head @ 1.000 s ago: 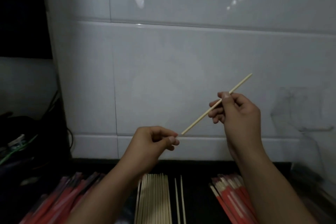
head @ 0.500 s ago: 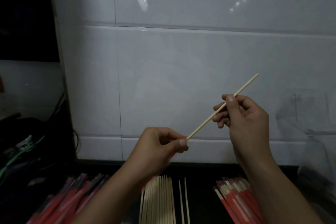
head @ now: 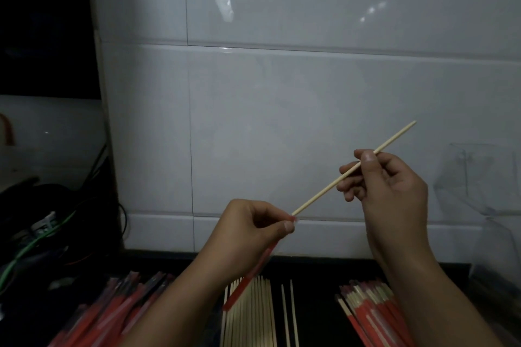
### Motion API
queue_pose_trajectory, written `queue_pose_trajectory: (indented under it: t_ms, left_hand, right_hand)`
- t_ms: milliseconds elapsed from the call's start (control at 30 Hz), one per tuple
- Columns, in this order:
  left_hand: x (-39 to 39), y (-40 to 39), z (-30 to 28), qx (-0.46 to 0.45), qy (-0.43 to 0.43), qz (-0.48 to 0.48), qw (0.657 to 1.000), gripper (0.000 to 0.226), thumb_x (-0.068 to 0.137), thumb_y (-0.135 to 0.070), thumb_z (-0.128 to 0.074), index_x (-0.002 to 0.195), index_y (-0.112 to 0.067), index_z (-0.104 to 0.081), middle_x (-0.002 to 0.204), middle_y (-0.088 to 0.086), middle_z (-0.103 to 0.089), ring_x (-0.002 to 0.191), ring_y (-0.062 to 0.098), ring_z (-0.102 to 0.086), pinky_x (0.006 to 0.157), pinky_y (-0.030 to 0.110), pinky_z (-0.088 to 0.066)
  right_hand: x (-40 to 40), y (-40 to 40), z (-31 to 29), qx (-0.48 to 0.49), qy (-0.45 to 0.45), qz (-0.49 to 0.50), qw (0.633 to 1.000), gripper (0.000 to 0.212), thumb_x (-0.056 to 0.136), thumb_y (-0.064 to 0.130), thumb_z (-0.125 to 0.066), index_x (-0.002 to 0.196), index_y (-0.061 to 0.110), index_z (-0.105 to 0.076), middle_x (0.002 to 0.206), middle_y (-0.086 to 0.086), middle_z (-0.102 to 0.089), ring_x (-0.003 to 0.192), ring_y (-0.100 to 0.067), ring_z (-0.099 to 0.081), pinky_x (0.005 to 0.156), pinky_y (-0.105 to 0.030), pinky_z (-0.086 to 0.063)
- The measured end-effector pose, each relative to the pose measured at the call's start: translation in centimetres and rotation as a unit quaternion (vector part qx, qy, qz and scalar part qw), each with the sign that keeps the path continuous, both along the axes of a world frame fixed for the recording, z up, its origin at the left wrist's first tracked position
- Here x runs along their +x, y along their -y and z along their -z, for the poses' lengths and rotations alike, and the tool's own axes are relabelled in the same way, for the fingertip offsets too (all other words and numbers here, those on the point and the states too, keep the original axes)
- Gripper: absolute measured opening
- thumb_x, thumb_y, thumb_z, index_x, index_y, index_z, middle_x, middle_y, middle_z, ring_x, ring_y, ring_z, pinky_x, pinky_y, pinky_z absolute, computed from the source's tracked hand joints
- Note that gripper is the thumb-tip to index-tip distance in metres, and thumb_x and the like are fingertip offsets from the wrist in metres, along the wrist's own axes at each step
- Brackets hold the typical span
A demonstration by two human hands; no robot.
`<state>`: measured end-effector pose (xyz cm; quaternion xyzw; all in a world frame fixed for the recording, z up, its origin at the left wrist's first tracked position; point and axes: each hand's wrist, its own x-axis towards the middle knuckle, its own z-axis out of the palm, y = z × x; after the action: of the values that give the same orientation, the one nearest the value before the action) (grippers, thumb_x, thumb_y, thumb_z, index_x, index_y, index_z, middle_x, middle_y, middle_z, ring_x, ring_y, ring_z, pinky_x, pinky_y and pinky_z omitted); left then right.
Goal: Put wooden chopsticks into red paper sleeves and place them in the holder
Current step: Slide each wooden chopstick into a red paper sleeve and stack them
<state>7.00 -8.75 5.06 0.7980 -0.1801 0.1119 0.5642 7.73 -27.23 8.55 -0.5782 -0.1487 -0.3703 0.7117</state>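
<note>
My right hand (head: 389, 186) pinches a pale wooden chopstick (head: 324, 191) near its upper end, held slanting up to the right in front of the tiled wall. The chopstick's lower tip meets the mouth of a red paper sleeve (head: 253, 276), which my left hand (head: 253, 231) grips at its top between thumb and fingers. The sleeve hangs down below that hand. On the dark counter lie a row of bare chopsticks (head: 253, 315), a heap of empty red sleeves (head: 112, 310) to the left and sleeved chopsticks (head: 369, 310) to the right.
A clear plastic container (head: 485, 194) stands at the right against the white tiled wall (head: 282, 93). Dark clutter with green cables (head: 36, 236) fills the left side. Two loose chopsticks (head: 290, 315) lie beside the bare row.
The chopstick's lower tip has come down to the mouth of the red sleeve in my left hand. Both hands have shifted slightly right in the view.
</note>
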Motion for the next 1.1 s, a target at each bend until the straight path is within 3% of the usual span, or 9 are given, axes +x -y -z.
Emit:
queue_pose_trajectory:
  t_ms: [300, 433, 567, 667, 767, 833, 967, 1100]
  left_hand:
    - [-0.1, 0.2, -0.1, -0.017, -0.009, -0.001, 1.000, 0.009, 0.088, -0.020, -0.070, 0.090, -0.023, -0.078, 0.083, -0.010, -0.076, 0.083, 0.000, -0.070, 0.071, 0.009, -0.052]
    - [-0.3, 0.3, 0.0, -0.028, -0.014, 0.008, 0.999, 0.010, 0.090, -0.021, -0.069, 0.092, -0.022, -0.079, 0.085, -0.007, -0.077, 0.086, 0.004, -0.071, 0.079, 0.018, -0.056]
    - [-0.2, 0.1, -0.3, -0.033, -0.015, 0.016, 0.999, 0.014, 0.092, -0.022, -0.065, 0.095, -0.018, -0.078, 0.087, -0.003, -0.077, 0.085, 0.007, -0.072, 0.080, 0.023, -0.058]
    - [-0.2, -0.2, -0.4, -0.088, -0.028, 0.014, 0.996, 0.015, 0.093, -0.019, -0.063, 0.098, -0.014, -0.077, 0.090, -0.001, -0.078, 0.084, 0.012, -0.074, 0.076, 0.020, -0.058]
    - [-0.1, -0.7, -0.7, -0.131, -0.041, 0.008, 0.990, 0.016, 0.091, -0.020, -0.065, 0.099, -0.014, -0.077, 0.090, 0.002, -0.078, 0.084, 0.015, -0.074, 0.076, 0.022, -0.058]
    - [-0.1, -0.9, -0.9, -0.134, -0.048, 0.013, 0.990, 0.015, 0.090, -0.021, -0.066, 0.099, -0.015, -0.078, 0.091, 0.001, -0.078, 0.085, 0.015, -0.074, 0.074, 0.021, -0.058]
    - [-0.4, -0.8, -1.1, -0.124, -0.061, 0.025, 0.990, 0.015, 0.090, -0.021, -0.068, 0.099, -0.015, -0.078, 0.092, 0.001, -0.078, 0.085, 0.015, -0.074, 0.072, 0.018, -0.057]
    - [-0.5, -0.9, -1.3, -0.152, -0.071, 0.026, 0.986, 0.018, 0.089, -0.022, -0.067, 0.102, -0.015, -0.077, 0.093, 0.002, -0.078, 0.087, 0.017, -0.074, 0.078, 0.023, -0.059]
  right_hand:
    - [0.1, 0.0, 0.1, -0.026, -0.006, -0.010, 1.000, 0.017, 0.101, 0.015, -0.050, 0.094, 0.008, -0.064, 0.073, -0.011, -0.069, 0.056, -0.018, -0.063, 0.050, -0.023, -0.048]
    - [0.1, -0.2, 0.3, -0.062, -0.022, -0.021, 0.998, 0.017, 0.099, 0.016, -0.053, 0.092, 0.009, -0.067, 0.075, -0.011, -0.070, 0.056, -0.020, -0.063, 0.051, -0.024, -0.049]
    - [0.1, -0.7, 0.9, -0.214, -0.093, -0.063, 0.970, 0.011, 0.093, 0.018, -0.063, 0.099, 0.014, -0.072, 0.076, -0.008, -0.071, 0.063, -0.028, -0.066, 0.053, -0.028, -0.049]
    - [0.2, -1.1, 1.3, -0.259, -0.110, -0.063, 0.958, 0.052, 0.091, 0.013, -0.065, 0.136, 0.030, -0.046, 0.085, 0.000, -0.069, 0.066, -0.016, -0.069, 0.055, -0.020, -0.047]
    - [-0.1, -0.7, 0.9, -0.251, -0.035, 0.007, 0.967, 0.081, 0.090, 0.003, -0.059, 0.147, 0.047, -0.022, 0.091, 0.007, -0.064, 0.066, -0.020, -0.064, 0.062, -0.025, -0.052]
    - [-0.6, -0.6, 0.5, -0.282, -0.013, -0.002, 0.959, 0.081, 0.090, 0.001, -0.056, 0.145, 0.052, -0.025, 0.092, 0.009, -0.062, 0.065, -0.023, -0.062, 0.067, -0.032, -0.054]
    - [-1.0, -1.1, 0.5, -0.320, -0.012, -0.036, 0.947, 0.064, 0.092, 0.002, -0.055, 0.136, 0.047, -0.045, 0.091, 0.006, -0.063, 0.067, -0.027, -0.060, 0.067, -0.044, -0.054]
    - [-0.9, -1.4, 0.8, -0.260, 0.031, 0.015, 0.965, 0.081, 0.091, -0.002, -0.052, 0.143, 0.054, -0.024, 0.088, 0.005, -0.062, 0.061, -0.024, -0.058, 0.063, -0.034, -0.054]
